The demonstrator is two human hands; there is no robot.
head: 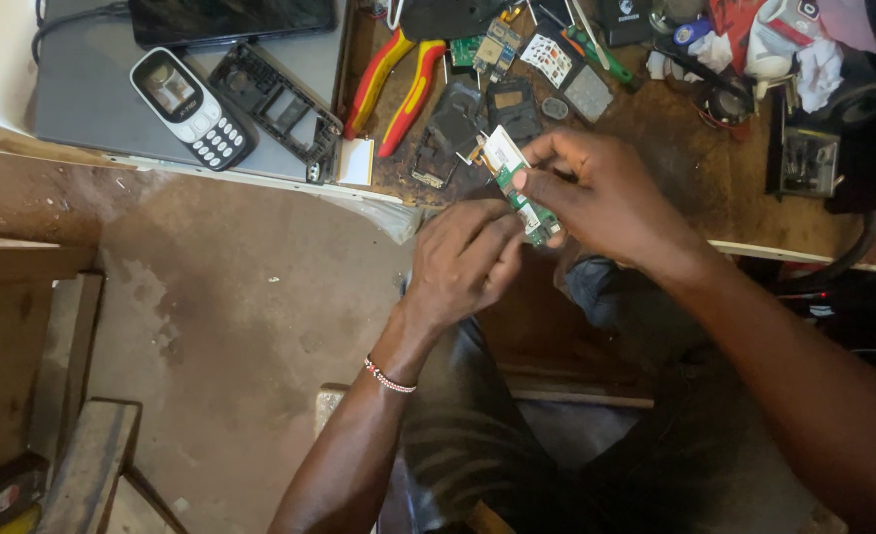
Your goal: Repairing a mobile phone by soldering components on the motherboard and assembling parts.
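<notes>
Pinching a small green circuit board (520,190) between thumb and fingertips of the right hand (601,198), fingers curled closed round its upper half, a pale screen part at the board's top end poking out above the knuckles. Closing on the board's lower end with the left hand (462,262), fingers (487,237) bent inward and tips touching the board from below, the grip itself partly hidden by the knuckles. Holding the board tilted, just off the edge of the wooden workbench (735,198), above the lap. Reaching up from lower centre with the left forearm, a beaded bracelet (390,379) at the wrist; coming in from the lower right with the right forearm, wrist bent toward the bench. Lying on the bench beyond the hands: red-and-yellow pliers (393,84), dark phone casings (458,133) and loose small boards. Resting farther left on a grey laptop lid (82,109): a keypad phone (190,107) and beside it a black phone frame (279,109).
</notes>
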